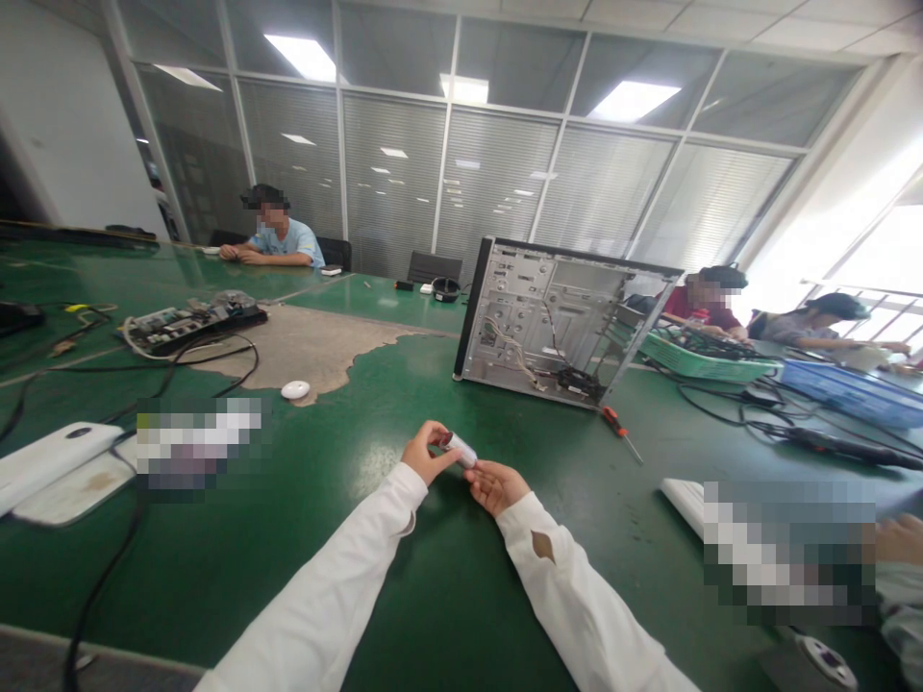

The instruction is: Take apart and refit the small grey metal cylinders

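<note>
In the head view, a small whitish cylinder point(460, 450) with a dark reddish end is held above the green table point(433, 596). My left hand point(425, 454) pinches its upper left end between thumb and fingers. My right hand point(499, 486) has its fingertips closed on the lower right end, with the other fingers curled under. What kind of thing the cylinder is, I cannot make out. Beyond my hands stands an open computer case point(548, 327) with its metal inside and some cables showing. A screwdriver point(620, 432) with an orange-and-black handle lies by its lower right corner.
A white oval case point(295, 390) lies left, near a worn patch point(317, 351) and a circuit-board assembly point(191, 322). Black cables point(130, 519) cross the left side. Green point(710, 360) and blue point(851, 392) baskets stand right. Other people sit around; a co-worker's hand point(899, 540) is at the right edge.
</note>
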The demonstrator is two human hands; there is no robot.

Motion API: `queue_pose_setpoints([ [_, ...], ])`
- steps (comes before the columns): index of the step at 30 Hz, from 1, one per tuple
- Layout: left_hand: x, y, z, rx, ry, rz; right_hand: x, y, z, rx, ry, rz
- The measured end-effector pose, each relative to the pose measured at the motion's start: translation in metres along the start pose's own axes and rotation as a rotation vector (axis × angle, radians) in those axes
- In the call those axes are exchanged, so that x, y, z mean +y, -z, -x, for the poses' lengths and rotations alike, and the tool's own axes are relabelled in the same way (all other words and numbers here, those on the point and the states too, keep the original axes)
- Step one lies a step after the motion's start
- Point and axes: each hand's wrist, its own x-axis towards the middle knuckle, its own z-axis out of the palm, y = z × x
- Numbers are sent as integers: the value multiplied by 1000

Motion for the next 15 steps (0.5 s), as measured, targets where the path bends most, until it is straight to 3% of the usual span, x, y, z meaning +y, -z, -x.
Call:
queue_pose_setpoints([
  [7,-6,4,0,-53,-67,-72,6,6,-9,1,344,151],
  [15,-4,9,3,-153,-138,-279,5,0,2,-10,789,598],
])
